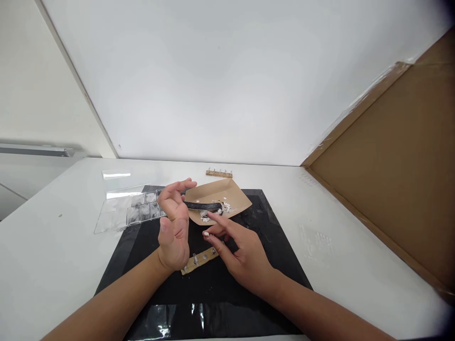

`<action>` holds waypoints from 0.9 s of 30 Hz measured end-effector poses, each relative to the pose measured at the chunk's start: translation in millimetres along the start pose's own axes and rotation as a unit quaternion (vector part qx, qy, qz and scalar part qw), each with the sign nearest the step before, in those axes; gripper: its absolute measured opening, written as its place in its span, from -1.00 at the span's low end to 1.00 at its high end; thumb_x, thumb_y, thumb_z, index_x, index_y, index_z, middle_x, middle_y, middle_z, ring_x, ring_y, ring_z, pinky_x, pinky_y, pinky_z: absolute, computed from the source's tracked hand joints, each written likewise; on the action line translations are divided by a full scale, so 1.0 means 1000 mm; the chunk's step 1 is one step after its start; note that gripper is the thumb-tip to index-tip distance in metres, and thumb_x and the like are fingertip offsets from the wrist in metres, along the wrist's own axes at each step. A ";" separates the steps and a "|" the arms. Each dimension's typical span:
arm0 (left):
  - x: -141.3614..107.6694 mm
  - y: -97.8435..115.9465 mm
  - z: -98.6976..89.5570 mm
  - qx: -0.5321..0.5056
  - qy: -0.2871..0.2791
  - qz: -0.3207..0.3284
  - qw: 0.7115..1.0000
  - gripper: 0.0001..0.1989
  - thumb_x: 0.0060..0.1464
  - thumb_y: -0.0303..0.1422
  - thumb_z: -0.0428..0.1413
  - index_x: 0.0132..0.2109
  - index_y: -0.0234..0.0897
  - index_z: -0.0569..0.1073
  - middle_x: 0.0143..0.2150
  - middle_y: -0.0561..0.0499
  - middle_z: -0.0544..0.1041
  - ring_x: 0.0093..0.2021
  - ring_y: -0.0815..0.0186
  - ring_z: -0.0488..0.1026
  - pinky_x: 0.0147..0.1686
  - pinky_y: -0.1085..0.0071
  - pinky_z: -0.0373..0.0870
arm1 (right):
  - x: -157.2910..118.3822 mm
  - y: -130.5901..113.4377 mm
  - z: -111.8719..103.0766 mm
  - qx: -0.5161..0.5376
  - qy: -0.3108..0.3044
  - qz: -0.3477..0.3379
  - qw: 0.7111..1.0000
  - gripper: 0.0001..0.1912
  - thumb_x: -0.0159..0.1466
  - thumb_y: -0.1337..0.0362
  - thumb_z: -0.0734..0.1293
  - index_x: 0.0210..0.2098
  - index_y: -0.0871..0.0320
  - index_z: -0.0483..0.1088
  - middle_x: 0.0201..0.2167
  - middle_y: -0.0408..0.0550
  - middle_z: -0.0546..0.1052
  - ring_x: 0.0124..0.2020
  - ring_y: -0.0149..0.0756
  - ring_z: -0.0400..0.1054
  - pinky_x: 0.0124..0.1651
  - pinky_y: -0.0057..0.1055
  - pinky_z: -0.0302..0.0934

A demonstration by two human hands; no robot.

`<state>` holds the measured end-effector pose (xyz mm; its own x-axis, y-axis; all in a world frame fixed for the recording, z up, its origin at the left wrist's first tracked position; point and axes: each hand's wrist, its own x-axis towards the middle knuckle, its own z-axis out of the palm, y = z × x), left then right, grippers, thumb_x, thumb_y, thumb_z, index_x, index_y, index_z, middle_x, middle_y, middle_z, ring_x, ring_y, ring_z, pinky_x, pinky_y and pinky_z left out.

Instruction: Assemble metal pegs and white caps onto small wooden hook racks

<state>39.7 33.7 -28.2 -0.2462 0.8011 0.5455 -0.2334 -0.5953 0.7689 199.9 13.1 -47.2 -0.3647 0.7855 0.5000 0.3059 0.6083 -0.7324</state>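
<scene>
My left hand (175,226) is raised with its palm turned toward my right hand, fingers apart and holding nothing. A small white piece (206,234) sits pinched at the fingertips of my right hand (245,253), whose index finger is stretched out. Below both hands, a tan strip (201,259) bearing small clear and metallic bits lies on the black mat (213,296), partly covered by them. Just beyond is a brown paper tray (209,190) with white bits (226,207) and a black curved piece (203,206), whose left end is near my left fingers.
Left of the tray lies a clear compartment box (117,215) with its lid raised. A second tan strip (219,174) with small upright bits rests behind the tray. The white table (337,237) meets a white wall at the back and a cardboard panel (398,180) on the right.
</scene>
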 end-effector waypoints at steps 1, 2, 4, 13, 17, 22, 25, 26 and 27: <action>0.001 -0.002 -0.001 0.007 0.006 0.009 1.000 -0.35 0.27 0.30 -0.22 0.18 -0.07 0.23 0.24 -0.15 0.40 0.43 -0.06 0.13 0.38 -0.12 -0.14 | 0.000 0.000 -0.001 -0.008 -0.003 -0.016 1.000 -0.55 0.45 0.37 0.37 0.30 0.00 0.41 -0.07 -0.05 0.70 -0.05 -0.23 0.61 0.09 -0.26 0.50; 0.002 -0.005 -0.002 0.014 0.009 0.020 1.000 -0.35 0.27 0.30 -0.21 0.18 -0.07 0.24 0.24 -0.15 0.40 0.42 -0.06 0.15 0.37 -0.12 -0.13 | 0.000 0.000 -0.002 -0.016 -0.006 -0.028 0.999 -0.62 0.46 0.37 0.37 0.23 -0.01 0.48 -0.06 -0.05 0.69 -0.02 -0.22 0.60 0.12 -0.23 0.49; 0.002 -0.010 -0.004 0.023 0.012 0.043 0.999 -0.37 0.29 0.26 -0.21 0.20 -0.08 0.25 0.23 -0.15 0.40 0.40 -0.06 0.18 0.36 -0.11 -0.12 | 0.001 -0.001 -0.003 -0.023 -0.007 -0.034 0.999 -0.73 0.46 0.37 0.37 0.09 -0.01 0.58 -0.05 -0.04 0.70 0.00 -0.19 0.60 0.12 -0.22 0.49; 0.005 -0.017 -0.011 0.057 -0.004 0.088 0.994 -0.44 0.30 0.19 -0.14 0.18 -0.09 0.25 0.21 -0.15 0.37 0.33 -0.04 0.23 0.34 -0.08 -0.05 | 0.004 -0.004 -0.008 0.016 -0.032 0.019 0.999 -0.90 0.31 0.33 0.54 -0.19 0.00 0.68 -0.01 -0.01 0.58 0.06 -0.15 0.51 0.16 -0.15 0.40; 0.007 -0.020 -0.015 0.067 -0.005 0.101 0.993 -0.44 0.29 0.18 -0.14 0.20 -0.08 0.24 0.21 -0.15 0.37 0.33 -0.04 0.24 0.36 -0.09 -0.07 | 0.002 -0.001 -0.007 -0.044 -0.053 0.021 0.997 -0.88 0.28 0.26 0.58 -0.18 -0.08 0.69 -0.01 -0.02 0.53 0.09 -0.07 0.44 0.19 0.00 0.26; 0.007 -0.023 -0.018 0.074 -0.011 0.115 0.991 -0.44 0.30 0.16 -0.12 0.22 -0.10 0.24 0.21 -0.17 0.36 0.31 -0.04 0.25 0.37 -0.10 -0.07 | 0.001 0.000 -0.004 -0.099 -0.074 -0.017 0.992 -0.91 0.33 0.24 0.54 -0.18 -0.11 0.69 -0.08 -0.05 0.52 0.05 -0.09 0.39 0.12 -0.01 0.15; 0.008 -0.026 -0.019 0.075 -0.018 0.134 0.988 -0.42 0.30 0.18 -0.11 0.22 -0.10 0.25 0.20 -0.16 0.34 0.29 -0.04 0.28 0.37 -0.12 -0.03 | 0.002 -0.001 -0.005 -0.102 -0.086 0.000 0.991 -0.92 0.31 0.22 0.56 -0.20 -0.11 0.69 -0.18 -0.10 0.53 -0.04 -0.15 0.39 0.08 -0.08 0.13; 0.009 -0.027 -0.020 0.076 -0.023 0.145 0.986 -0.41 0.30 0.18 -0.11 0.23 -0.10 0.25 0.20 -0.16 0.33 0.28 -0.04 0.29 0.37 -0.14 -0.02 | 0.002 -0.001 -0.007 -0.101 -0.095 0.008 0.990 -0.92 0.30 0.22 0.57 -0.20 -0.11 0.69 -0.20 -0.12 0.54 -0.05 -0.17 0.40 0.08 -0.09 0.12; 0.009 -0.028 -0.021 0.078 -0.029 0.157 0.984 -0.41 0.30 0.18 -0.09 0.23 -0.11 0.25 0.20 -0.16 0.32 0.27 -0.04 0.30 0.37 -0.15 0.00 | 0.002 -0.002 -0.008 -0.101 -0.106 0.014 0.989 -0.91 0.30 0.23 0.58 -0.21 -0.11 0.69 -0.20 -0.13 0.56 -0.06 -0.18 0.40 0.09 -0.09 0.11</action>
<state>24.2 56.4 -51.5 -0.2280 0.5843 0.7788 -0.0058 -0.8007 0.5990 205.4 14.9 -41.3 -0.5237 0.7741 0.3558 0.4806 0.6133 -0.6269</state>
